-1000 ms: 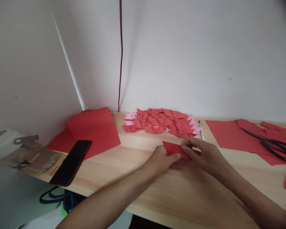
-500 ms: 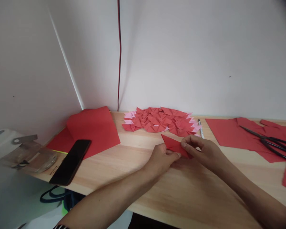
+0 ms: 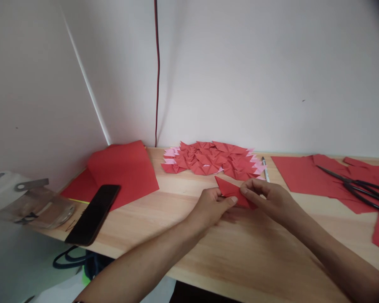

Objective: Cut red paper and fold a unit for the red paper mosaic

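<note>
A folded piece of red paper [image 3: 228,188] is held just above the wooden table, pointed at its upper left. My left hand [image 3: 213,206] pinches its lower left side, thumb on top and fingers beneath. My right hand [image 3: 265,194] grips its right side between thumb and fingers. Behind the hands, against the wall, lies a cluster of folded red and pink paper pieces [image 3: 208,160] in rows. A pen [image 3: 265,170] lies at the cluster's right end.
Black scissors [image 3: 350,183] rest on red paper sheets [image 3: 298,174] at the right. Larger red sheets [image 3: 129,172] lie at the left, with a black phone [image 3: 94,214] partly over them. A clear bottle [image 3: 47,208] with a white lid lies at the table's left edge.
My left thumb has shifted slightly left and up on the red paper. The paper's tilt has changed a little; my right hand keeps its grip.
</note>
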A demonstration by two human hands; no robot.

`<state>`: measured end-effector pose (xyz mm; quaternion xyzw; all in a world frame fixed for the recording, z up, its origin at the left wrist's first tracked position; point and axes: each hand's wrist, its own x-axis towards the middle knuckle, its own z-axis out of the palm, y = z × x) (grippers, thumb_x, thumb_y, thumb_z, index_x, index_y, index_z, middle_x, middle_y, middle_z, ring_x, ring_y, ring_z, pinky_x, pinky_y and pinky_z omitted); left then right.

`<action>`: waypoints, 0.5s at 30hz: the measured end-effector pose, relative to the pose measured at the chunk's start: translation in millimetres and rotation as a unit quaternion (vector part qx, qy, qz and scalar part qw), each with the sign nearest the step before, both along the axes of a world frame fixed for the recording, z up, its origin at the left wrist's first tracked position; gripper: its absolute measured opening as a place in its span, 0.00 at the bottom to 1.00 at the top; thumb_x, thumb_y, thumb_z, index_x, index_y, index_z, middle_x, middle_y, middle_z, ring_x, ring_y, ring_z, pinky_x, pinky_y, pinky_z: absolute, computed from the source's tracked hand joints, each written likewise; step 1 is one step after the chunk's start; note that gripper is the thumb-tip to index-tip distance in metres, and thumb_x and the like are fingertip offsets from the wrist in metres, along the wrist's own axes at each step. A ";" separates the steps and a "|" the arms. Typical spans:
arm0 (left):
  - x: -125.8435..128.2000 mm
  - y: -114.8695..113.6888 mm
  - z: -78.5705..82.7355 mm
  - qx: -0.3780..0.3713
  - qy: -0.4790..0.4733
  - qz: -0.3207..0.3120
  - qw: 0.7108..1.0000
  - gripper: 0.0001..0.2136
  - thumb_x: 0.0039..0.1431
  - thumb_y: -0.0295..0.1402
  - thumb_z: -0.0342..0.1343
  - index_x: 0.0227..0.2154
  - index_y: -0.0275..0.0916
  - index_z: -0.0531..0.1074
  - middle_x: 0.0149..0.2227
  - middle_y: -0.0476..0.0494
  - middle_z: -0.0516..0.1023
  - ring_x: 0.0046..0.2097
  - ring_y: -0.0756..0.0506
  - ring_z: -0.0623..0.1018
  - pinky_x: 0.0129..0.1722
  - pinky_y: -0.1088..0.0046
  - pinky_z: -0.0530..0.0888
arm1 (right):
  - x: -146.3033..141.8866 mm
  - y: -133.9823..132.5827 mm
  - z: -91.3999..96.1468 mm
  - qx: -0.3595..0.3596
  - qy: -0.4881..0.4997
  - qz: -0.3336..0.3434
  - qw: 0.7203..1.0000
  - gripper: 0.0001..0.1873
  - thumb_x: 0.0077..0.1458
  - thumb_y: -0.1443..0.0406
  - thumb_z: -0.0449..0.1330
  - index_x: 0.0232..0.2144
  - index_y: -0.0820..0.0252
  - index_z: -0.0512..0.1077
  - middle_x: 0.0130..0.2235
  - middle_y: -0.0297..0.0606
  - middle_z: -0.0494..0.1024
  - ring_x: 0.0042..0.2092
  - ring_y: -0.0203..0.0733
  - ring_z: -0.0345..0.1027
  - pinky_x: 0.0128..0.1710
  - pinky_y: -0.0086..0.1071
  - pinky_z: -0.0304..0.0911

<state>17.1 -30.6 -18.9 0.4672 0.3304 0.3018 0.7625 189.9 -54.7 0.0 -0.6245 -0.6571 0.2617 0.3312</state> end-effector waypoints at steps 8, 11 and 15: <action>-1.3 -1.0 1.9 -0.024 -0.011 -0.013 1.000 0.22 0.44 0.41 0.64 0.39 0.30 0.75 0.37 0.32 0.79 0.36 0.40 0.80 0.30 0.70 0.74 | 0.4 -0.9 -3.9 -0.018 -0.011 0.019 1.000 0.15 0.57 0.55 0.51 0.23 0.57 0.66 0.22 0.31 0.68 0.26 0.36 0.60 0.27 0.29 0.56; -0.7 -1.0 1.7 -0.024 -0.010 -0.013 1.000 0.23 0.42 0.41 0.65 0.40 0.30 0.75 0.37 0.32 0.79 0.34 0.40 0.80 0.29 0.71 0.74 | -0.2 -1.9 -2.2 -0.025 -0.008 0.023 0.999 0.16 0.56 0.55 0.51 0.23 0.57 0.66 0.22 0.31 0.67 0.25 0.36 0.59 0.27 0.29 0.56; 0.2 -0.6 1.0 -0.023 -0.007 0.015 1.000 0.22 0.43 0.39 0.65 0.40 0.30 0.75 0.35 0.33 0.80 0.32 0.41 0.80 0.26 0.73 0.73 | 3.7 -2.4 3.0 -0.033 -0.001 0.019 0.999 0.19 0.56 0.51 0.51 0.23 0.57 0.68 0.23 0.33 0.69 0.27 0.38 0.62 0.28 0.30 0.57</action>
